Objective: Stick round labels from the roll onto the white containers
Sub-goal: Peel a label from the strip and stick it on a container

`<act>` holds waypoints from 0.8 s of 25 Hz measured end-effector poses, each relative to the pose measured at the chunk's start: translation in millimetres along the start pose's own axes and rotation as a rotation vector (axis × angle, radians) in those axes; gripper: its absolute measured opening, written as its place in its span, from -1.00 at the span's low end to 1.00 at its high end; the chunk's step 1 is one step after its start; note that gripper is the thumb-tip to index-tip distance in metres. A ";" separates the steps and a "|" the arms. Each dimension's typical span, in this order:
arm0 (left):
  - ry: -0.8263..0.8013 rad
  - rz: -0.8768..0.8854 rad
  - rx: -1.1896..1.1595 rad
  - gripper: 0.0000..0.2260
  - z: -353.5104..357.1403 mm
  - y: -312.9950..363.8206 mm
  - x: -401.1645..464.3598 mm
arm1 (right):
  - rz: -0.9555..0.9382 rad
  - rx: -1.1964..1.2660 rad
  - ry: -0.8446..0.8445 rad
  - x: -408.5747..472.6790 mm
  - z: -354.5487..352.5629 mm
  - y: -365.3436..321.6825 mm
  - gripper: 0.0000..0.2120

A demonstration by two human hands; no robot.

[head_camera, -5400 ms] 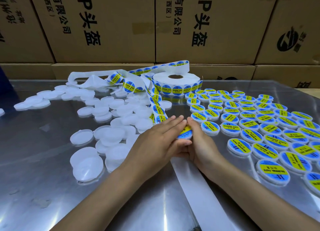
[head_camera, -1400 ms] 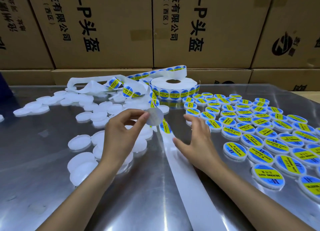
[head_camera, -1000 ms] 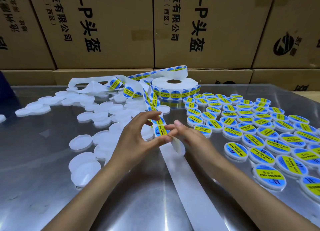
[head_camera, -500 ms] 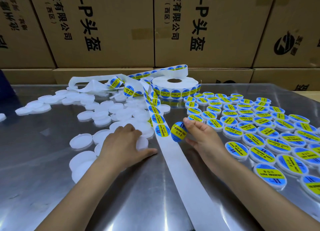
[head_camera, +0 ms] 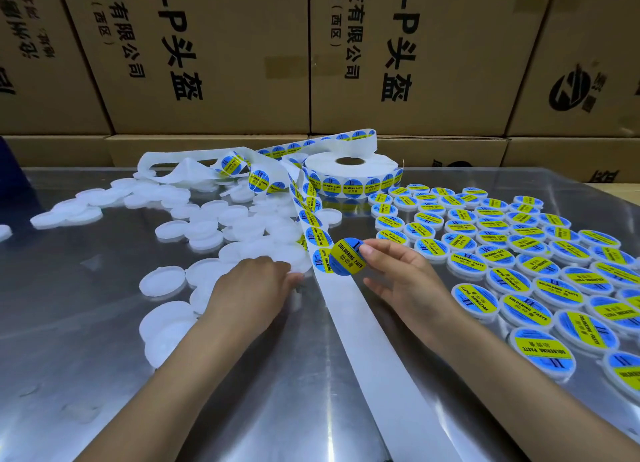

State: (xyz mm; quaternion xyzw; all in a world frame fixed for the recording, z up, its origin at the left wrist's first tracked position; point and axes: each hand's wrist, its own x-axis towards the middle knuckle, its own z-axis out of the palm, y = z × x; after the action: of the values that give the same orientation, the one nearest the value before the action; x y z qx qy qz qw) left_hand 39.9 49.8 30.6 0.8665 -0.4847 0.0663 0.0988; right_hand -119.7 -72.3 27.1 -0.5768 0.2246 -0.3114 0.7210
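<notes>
Right hand [head_camera: 403,274] pinches one peeled round label [head_camera: 346,256] by its edge, thumb and forefinger, other fingers spread loose; label hangs in air just right of the backing strip [head_camera: 367,340], touching nothing else as far as I can see. Left hand [head_camera: 254,285] lies palm-down just left of the strip, fingertips on a bare white container [head_camera: 294,257]; can't tell whether it grips it or only rests on it, fingers are mostly hidden behind the knuckles. Roll [head_camera: 349,177] sits at the far end of the strip; unlabelled containers are heaped left of the strip, labelled containers [head_camera: 519,278] laid in rows right of it. Risks, my read: label is held by one edge with adhesive exposed, so it can curl and stick to itself or to the fingers; it hangs close over the next label still on the strip and could catch it. Containers left of the strip overlap each other, so lifting one may drag or scatter neighbours. If the container isn't steadied when the label lands, it goes on off-centre or creased, and peeling it back will likely ruin it. The loose strip runs off the near table [head_camera: 104,375] edge; a forearm could snag it and tug the roll.
</notes>
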 end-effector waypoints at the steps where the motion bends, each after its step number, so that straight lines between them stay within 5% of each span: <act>1: 0.027 -0.006 -0.059 -0.69 -1.5 0.2 0.7 | 0.009 0.025 -0.002 0.4 -0.8 0.0 -0.87; 8: -0.030 0.023 -0.154 -0.72 2.1 -10.1 -0.6 | 0.057 0.080 -0.010 2.4 -0.8 -1.0 -0.90; 12: 0.099 0.034 -0.221 -0.62 2.3 -8.4 1.0 | 0.069 0.097 -0.018 1.7 -0.9 -1.6 -0.86; 15: 0.294 0.219 -0.506 -0.48 1.2 1.8 1.0 | 0.064 0.122 0.005 1.7 -2.3 -4.3 -0.87; 20: 0.318 0.407 -0.639 -0.31 7.0 19.8 -4.0 | 0.084 0.131 -0.023 2.4 -1.2 -5.3 -0.79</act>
State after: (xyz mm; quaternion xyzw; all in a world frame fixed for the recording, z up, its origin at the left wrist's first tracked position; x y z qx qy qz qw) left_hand 21.0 41.3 25.0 0.6576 -0.6211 0.0634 0.4216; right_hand -119.8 -75.6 32.0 -0.5221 0.2197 -0.2882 0.7721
